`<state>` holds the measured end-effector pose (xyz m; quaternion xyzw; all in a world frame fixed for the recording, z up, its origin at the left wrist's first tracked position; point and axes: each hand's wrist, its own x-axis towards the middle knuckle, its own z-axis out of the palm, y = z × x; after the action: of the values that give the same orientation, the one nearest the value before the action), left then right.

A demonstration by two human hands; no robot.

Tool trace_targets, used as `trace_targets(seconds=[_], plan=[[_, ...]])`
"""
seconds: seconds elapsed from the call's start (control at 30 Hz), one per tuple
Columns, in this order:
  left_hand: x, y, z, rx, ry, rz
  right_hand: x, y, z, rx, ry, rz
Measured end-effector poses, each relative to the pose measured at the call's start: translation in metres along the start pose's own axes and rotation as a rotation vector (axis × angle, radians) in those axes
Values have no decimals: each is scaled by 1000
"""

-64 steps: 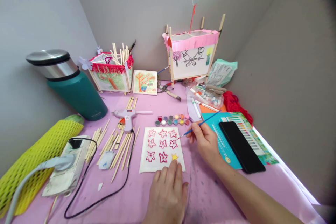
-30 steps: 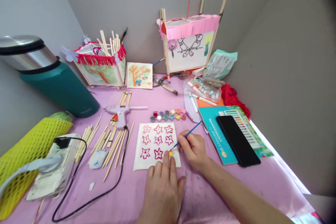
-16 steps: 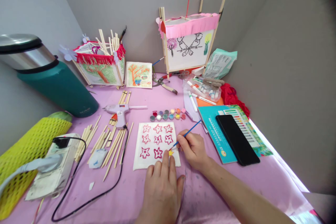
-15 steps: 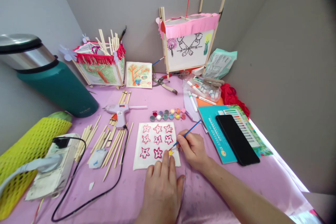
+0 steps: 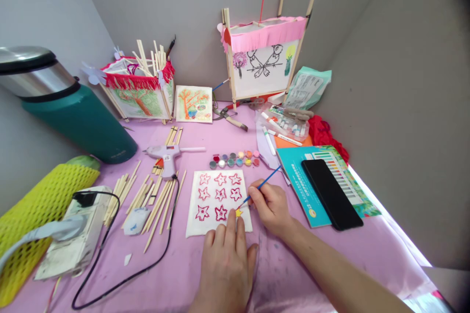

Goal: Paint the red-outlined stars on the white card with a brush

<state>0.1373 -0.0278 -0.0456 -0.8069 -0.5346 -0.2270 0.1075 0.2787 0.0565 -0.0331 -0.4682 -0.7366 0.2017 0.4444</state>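
Observation:
A white square sheet [image 5: 191, 225] lies on the table with rows of red star outlines on it. At its lower right corner a small yellow star [image 5: 239, 212] rests flat. My left hand [image 5: 224, 264] is stretched out over the sheet's lower edge, its fingertips against the star, holding it down. Pinched in my right hand [image 5: 270, 205] is a thin blue paintbrush [image 5: 265, 182], its tip at the star's upper edge. Just beyond the sheet stand small paint pots [image 5: 231, 162] of several colours in two rows.
To the left are a glue gun [image 5: 168, 157], wooden sticks [image 5: 161, 212], a power strip [image 5: 79, 249] and a teal bottle [image 5: 84, 122]. A black phone [image 5: 332, 195] lies on a blue book [image 5: 297, 190] at right. Two decorated lanterns [image 5: 264, 71] stand at the back.

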Motion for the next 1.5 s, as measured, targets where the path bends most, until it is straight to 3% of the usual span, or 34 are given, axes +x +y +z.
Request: trace_targets(seconds=[1.5], plan=[[1, -1, 0, 8, -9, 5, 1, 1, 0, -41, -7, -54]])
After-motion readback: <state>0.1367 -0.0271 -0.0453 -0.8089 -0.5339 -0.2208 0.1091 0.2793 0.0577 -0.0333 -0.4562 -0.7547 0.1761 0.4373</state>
